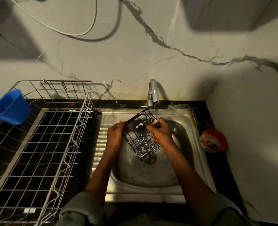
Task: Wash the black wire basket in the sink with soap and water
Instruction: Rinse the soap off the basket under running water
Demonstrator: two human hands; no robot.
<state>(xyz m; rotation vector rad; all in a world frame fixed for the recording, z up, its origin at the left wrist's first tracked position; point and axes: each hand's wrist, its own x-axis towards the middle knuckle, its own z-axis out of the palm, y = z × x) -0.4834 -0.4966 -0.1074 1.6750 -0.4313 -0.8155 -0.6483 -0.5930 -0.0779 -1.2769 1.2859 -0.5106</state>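
Observation:
The black wire basket (pixel 140 141) is tilted over the steel sink (pixel 180 160), its lower end near the drain (pixel 150 159). White soap foam clings to its wires. My left hand (pixel 115 136) grips the basket's left rim near the black handle loop. My right hand (pixel 161 132) holds the right rim, fingers curled over the wires. A thin stream of water runs from the tap (pixel 153 93) onto the basket's upper right corner.
A large steel dish rack (pixel 42 144) fills the counter to the left, with a blue plastic cup (pixel 9 106) hung on its far corner. A red and green tub (pixel 214 141) sits on the black counter right of the sink. Marble walls close the back and right.

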